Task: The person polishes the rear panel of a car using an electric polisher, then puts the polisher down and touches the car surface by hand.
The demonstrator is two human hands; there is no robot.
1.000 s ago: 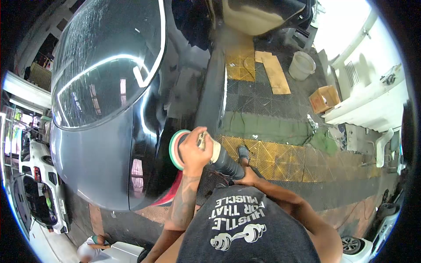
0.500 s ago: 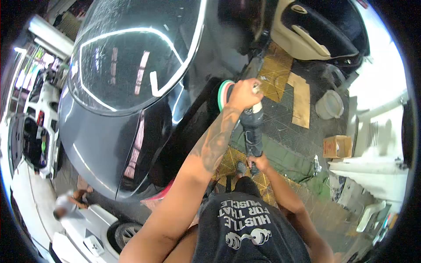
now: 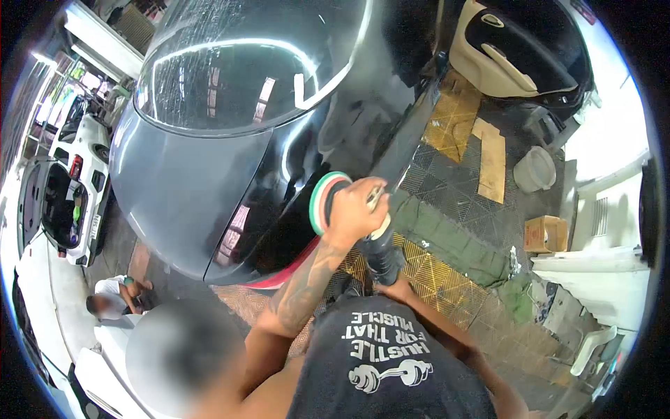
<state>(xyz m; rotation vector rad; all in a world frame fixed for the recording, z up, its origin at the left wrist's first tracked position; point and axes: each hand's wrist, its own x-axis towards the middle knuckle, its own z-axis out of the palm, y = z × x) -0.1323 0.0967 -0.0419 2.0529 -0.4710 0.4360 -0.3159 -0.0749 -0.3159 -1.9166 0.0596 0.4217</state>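
A polisher [image 3: 380,255] with a green, white and red round pad [image 3: 322,204] is held in both hands beside a dark, glossy car [image 3: 188,167]. My left hand [image 3: 357,211] is wrapped over the polisher's head, just behind the pad. Lower down, my right hand [image 3: 395,289] grips the rear end of the body, its fingers partly hidden. The pad faces the car's rear side panel, above the red tail light [image 3: 283,274]. Whether it presses on the paint I cannot tell. Light strips reflect in the rear window [image 3: 230,91].
An open car door [image 3: 488,63] juts out at the upper right. On the floor are cardboard [image 3: 492,167], a white bucket [image 3: 534,170], a box [image 3: 546,234] and green cloth [image 3: 453,241]. A person [image 3: 118,297] crouches at left; a blurred round shape [image 3: 181,349] covers the lower left.
Both hands and the polisher have moved back toward my body and along the panel toward the tail light. My view has shifted, and the blurred shape has appeared at lower left.
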